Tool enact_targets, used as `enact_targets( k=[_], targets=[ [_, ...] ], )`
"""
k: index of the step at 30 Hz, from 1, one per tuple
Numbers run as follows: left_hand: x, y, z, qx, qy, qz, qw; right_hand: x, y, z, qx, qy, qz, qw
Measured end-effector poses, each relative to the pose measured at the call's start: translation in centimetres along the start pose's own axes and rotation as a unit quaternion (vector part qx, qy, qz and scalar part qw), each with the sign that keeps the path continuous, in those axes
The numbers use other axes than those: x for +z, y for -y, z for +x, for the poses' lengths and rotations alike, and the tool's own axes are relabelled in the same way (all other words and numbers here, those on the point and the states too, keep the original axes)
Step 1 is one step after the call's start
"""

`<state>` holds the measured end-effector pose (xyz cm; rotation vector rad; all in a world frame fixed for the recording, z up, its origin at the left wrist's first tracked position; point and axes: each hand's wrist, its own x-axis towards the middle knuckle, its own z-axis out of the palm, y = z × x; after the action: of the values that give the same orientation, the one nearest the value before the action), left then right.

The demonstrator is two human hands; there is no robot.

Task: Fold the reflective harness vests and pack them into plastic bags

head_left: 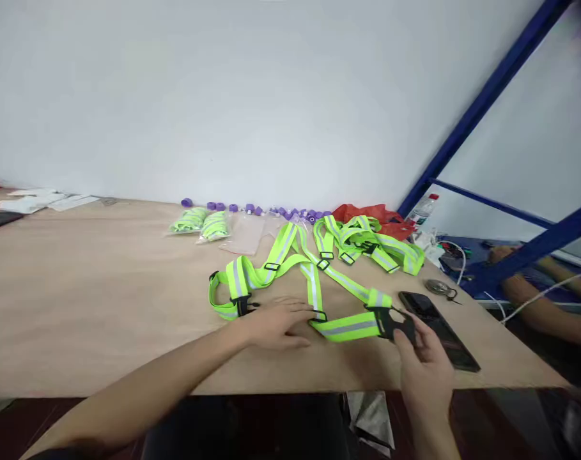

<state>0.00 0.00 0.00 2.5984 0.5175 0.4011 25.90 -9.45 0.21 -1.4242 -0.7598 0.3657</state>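
Observation:
A neon green reflective strap vest (348, 327) with grey stripes lies spread over the table in front of me. My right hand (427, 358) pinches the black plastic buckle (398, 324) at the end of its waist strap. My left hand (278, 322) is flat and low over the table, fingers stretched toward the vest's middle slider, holding nothing. Just left of those fingers, another black buckle (242, 304) sits on the looped left end of the vest. A second heap of the same straps (367, 239) lies behind, to the right.
Two bagged strap bundles (189, 220), a clear plastic bag (246, 233) and several purple caps (294, 214) line the back. A phone (438, 329) and a round metal object (440, 287) lie right. Beyond the blue frame (486, 102) is another person's arm (544, 313).

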Motion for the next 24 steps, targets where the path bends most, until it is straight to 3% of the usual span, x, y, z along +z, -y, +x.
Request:
enact_targets(
  k=[2,5,8,11,14,16,19,21,24],
  targets=[
    [0.8,0.1,0.0,0.008,0.000,0.025,1.000,-1.5,0.1,1.0,0.014,-0.054,-0.025,0.998],
    [1.4,0.0,0.1,0.010,-0.002,0.038,0.999,-3.0,0.6,2.4,-0.024,-0.114,-0.053,0.992],
    [1.2,-0.4,0.1,0.007,-0.012,0.013,1.000,-3.5,1.8,3.1,-0.156,-0.123,-0.090,0.976],
    [0.9,-1.3,0.3,-0.005,-0.062,-0.048,0.997,-2.8,3.0,2.2,-0.321,-0.060,-0.163,0.931],
    [1.2,-1.9,0.7,-0.032,-0.114,-0.136,0.984,-1.0,3.5,-0.5,-0.413,0.036,-0.198,0.888],
    [1.7,-2.0,1.2,-0.045,-0.110,-0.250,0.961,0.5,3.3,-2.7,-0.441,0.093,-0.197,0.871],
    [2.3,-1.6,1.7,-0.043,-0.060,-0.448,0.891,2.6,2.4,-5.5,-0.460,0.148,-0.178,0.857],
    [2.3,-1.3,1.7,-0.042,-0.046,-0.511,0.857,3.5,2.0,-6.4,-0.467,0.178,-0.171,0.849],
    [1.6,-0.8,1.5,-0.051,-0.076,-0.542,0.835,4.0,1.8,-6.7,-0.457,0.222,-0.175,0.844]
  ],
)
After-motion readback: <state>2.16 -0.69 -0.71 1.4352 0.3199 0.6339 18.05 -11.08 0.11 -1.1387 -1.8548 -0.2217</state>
